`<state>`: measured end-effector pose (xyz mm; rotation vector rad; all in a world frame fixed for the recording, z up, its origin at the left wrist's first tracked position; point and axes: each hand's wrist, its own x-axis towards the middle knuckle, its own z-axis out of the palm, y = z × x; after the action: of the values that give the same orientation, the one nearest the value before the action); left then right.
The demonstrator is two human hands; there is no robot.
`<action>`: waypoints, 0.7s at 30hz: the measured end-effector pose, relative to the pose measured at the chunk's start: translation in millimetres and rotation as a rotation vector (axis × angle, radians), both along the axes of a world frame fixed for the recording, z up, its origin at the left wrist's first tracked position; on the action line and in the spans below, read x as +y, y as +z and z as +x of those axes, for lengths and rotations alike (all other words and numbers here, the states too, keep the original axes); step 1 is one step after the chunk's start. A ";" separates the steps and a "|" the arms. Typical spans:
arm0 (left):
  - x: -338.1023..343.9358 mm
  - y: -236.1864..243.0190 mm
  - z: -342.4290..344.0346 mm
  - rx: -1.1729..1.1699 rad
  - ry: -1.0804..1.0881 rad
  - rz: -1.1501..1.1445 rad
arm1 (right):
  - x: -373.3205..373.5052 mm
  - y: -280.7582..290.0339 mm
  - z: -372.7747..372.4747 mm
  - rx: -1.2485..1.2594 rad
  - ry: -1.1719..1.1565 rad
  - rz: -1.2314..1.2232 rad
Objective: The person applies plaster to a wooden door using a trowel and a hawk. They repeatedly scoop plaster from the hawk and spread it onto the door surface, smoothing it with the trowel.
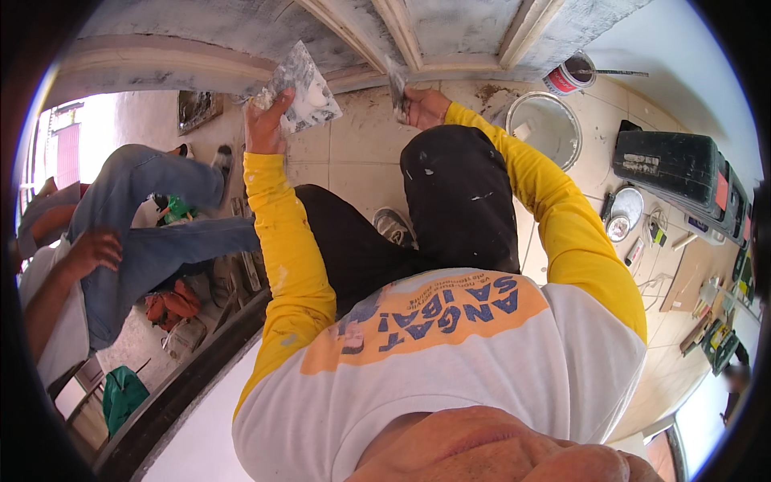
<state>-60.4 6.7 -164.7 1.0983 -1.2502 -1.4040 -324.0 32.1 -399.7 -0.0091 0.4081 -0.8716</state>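
Observation:
My left hand (267, 124) is closed on a flat square metal plate (312, 100) smeared with white putty. The plate is tilted, and one corner points up toward the panelled wooden surface (233, 60). In my right hand (427, 108) is a putty knife (397, 90), its blade upright near the lower edge of that surface. Whether the blade touches the wood I cannot tell. The wood has raised mouldings and patchy whitish filler. Both hands are above the tiled floor (353, 181), in front of my bent knees.
To the right stand a round pail (546, 124), a red-and-white paint can (572, 74) with a stick across it, and a black toolbox (675, 169). Tools and cords lie on the tiles beyond. At left sits another person in jeans (136, 201), beside a dark threshold (189, 394).

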 end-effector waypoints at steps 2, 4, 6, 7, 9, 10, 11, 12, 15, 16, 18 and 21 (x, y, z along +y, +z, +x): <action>1.3 1.3 0.0 -0.019 -0.010 -0.054 | -2.8 6.6 -5.5 0.007 0.069 0.006; 1.5 1.9 0.4 -0.059 -0.015 -0.091 | -4.9 14.7 -8.8 -0.040 0.054 0.010; 1.1 1.5 1.2 -0.082 -0.036 -0.117 | -5.5 22.5 -8.9 -0.072 -0.030 0.084; 1.1 1.4 1.9 -0.088 -0.043 -0.116 | -5.8 25.8 -8.8 -0.072 -0.084 0.068; 0.1 0.7 2.7 -0.096 -0.051 -0.109 | -6.7 30.1 -7.1 -0.076 -0.177 0.081; -0.4 0.6 3.3 -0.097 -0.051 -0.104 | -7.9 30.6 -6.5 -0.097 -0.188 0.079; -0.9 0.3 3.7 -0.117 -0.040 -0.097 | -9.8 30.1 -6.1 -0.118 -0.198 0.077; -0.9 0.2 4.3 -0.106 -0.055 -0.106 | -12.1 28.5 -7.0 -0.067 -0.233 0.118; -1.4 -0.1 5.9 -0.069 -0.072 -0.069 | -19.7 20.2 -8.6 -0.157 -0.220 0.057; -0.9 -0.3 6.6 -0.106 -0.083 -0.127 | -20.9 17.5 -9.4 -0.220 -0.172 -0.030; 0.5 -1.5 8.1 -0.164 -0.166 -0.276 | -19.2 15.8 -10.6 -0.552 -0.008 -0.336; 1.2 -6.0 7.2 -0.053 -0.086 -0.163 | -9.9 35.3 -11.6 0.341 0.106 -0.133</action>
<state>-53.2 7.9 -170.7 0.9863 -1.4382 -1.3176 -335.6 22.2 -364.4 -0.3028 0.6619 -0.7912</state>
